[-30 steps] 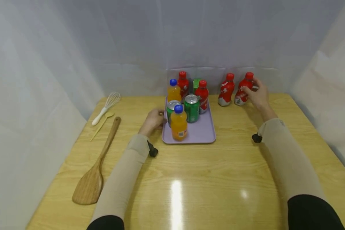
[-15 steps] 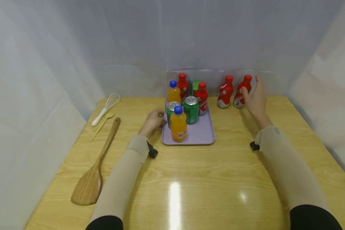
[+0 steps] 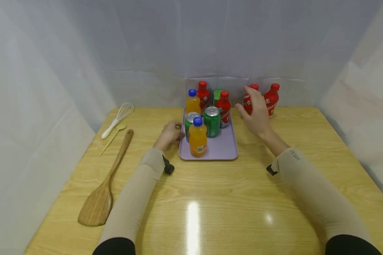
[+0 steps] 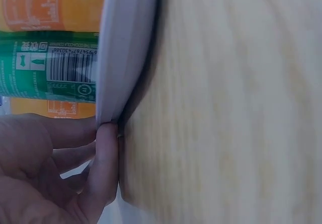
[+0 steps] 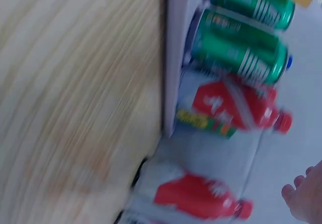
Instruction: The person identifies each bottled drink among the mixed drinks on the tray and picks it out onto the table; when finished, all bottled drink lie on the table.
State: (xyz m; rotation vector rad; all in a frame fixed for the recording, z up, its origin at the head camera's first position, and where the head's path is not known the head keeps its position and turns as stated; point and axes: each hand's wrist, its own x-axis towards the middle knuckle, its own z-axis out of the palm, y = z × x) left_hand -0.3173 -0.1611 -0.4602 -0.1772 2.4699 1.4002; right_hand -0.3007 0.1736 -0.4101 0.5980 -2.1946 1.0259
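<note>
A lilac tray (image 3: 223, 150) bears orange-drink bottles (image 3: 198, 140) with blue caps, green cans (image 3: 212, 122), red bottles (image 3: 223, 106) and a green box (image 3: 217, 95). At its left edge my left hand (image 3: 170, 135) pinches the rim; the left wrist view shows thumb (image 4: 106, 158) and fingers meeting there. My right hand (image 3: 258, 117), fingers spread and holding nothing, overlaps the nearer of two red bottles (image 3: 247, 102) standing right of the tray. The other red bottle (image 3: 272, 99) is just beyond the hand. In the right wrist view, fingertips (image 5: 288, 193) show near a red cap.
On the table's left lie a white whisk (image 3: 122, 113), a small yellow spoon (image 3: 113, 140) and a wooden spatula (image 3: 99, 202). A pale sheet (image 3: 146, 53) hangs behind the table (image 3: 229, 205), close to the bottles, with more sheeting at both sides.
My right hand has let go of the far-right red bottle and moved left, in front of the other red bottle. My left hand has stayed at the tray's edge.
</note>
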